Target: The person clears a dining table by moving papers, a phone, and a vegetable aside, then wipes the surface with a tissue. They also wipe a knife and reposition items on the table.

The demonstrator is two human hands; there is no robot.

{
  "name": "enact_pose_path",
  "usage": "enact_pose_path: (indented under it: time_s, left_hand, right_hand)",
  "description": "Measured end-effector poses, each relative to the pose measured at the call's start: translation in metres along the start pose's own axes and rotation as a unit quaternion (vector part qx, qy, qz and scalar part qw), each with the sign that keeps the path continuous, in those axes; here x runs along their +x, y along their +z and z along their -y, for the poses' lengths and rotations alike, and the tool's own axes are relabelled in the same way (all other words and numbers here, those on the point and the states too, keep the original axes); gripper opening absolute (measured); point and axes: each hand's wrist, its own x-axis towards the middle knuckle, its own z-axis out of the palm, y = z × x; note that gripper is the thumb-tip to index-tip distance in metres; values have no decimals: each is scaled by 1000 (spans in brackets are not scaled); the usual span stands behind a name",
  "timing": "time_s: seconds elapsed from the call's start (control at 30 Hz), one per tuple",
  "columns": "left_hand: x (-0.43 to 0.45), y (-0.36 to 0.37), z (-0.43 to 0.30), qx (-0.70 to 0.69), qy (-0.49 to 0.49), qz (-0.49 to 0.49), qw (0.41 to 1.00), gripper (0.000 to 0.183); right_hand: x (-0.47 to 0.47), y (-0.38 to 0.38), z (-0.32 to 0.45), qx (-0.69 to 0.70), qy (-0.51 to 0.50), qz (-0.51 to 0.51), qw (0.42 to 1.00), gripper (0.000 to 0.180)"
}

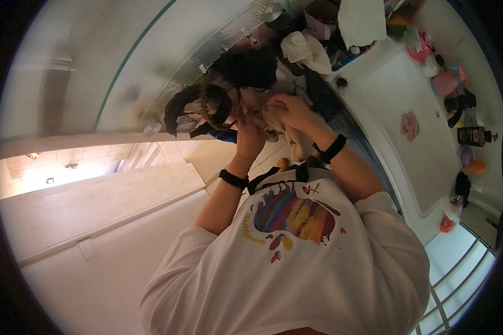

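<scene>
Both hands are raised in front of me, close together among hanging cloth items. My right hand (287, 111) has its fingers curled on a beige cloth item (295, 140) that hangs down below it. Just left of it, my left hand (250, 130) reaches up with its fingertips near small dark straps or cords. What those fingertips hold, if anything, is hidden. A dark brown looped textile (178, 106) hangs left of my left hand. Black cloth (247, 69) hangs beyond both hands. Each wrist wears a black band.
A white bathtub (385, 96) with a pink cloth (410, 126) in it stands at right. Along its far ledge are a pink spray bottle (446, 81) and a dark pump bottle (471, 137). Small clips (203, 68) line a rail beyond the hands. A crumpled white cloth (304, 48) lies nearby.
</scene>
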Motion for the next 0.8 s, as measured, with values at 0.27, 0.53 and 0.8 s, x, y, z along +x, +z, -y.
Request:
enact_pose_path:
  time_s: [0.27,0.53,0.8]
  left_hand:
    - [-31,14,43,-116,-106,-32,987,61]
    - [-39,-5,67,-94,-97,-211,968,47]
    - [-64,-13,74,-140,-148,-249,947,57]
  right_hand:
    - [8,34,31,-10,-18,219,976,26]
    - [19,79,30,-44,38,139,989,30]
    - [21,106,-4,-108,16,43,993,31]
